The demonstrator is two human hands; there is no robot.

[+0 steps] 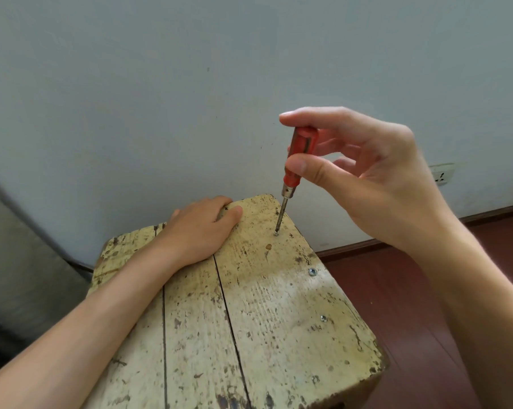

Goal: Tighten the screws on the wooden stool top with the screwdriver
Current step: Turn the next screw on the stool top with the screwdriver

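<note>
The worn cream-painted wooden stool top [249,320] stands before the pale grey wall [160,84]. The left hand [199,231] rests at its far edge. To the right, the right hand [376,178] holds the red-handled screwdriver [296,154] tip-down on the far silver screw [276,233]. The middle silver screw [312,272] and the near silver screw [323,318] sit along the right edge.

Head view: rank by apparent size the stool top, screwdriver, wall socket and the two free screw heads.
1. stool top
2. screwdriver
3. wall socket, though it is farthest from the camera
4. farther screw head and nearer screw head: both tiny, too alike to rank
</note>
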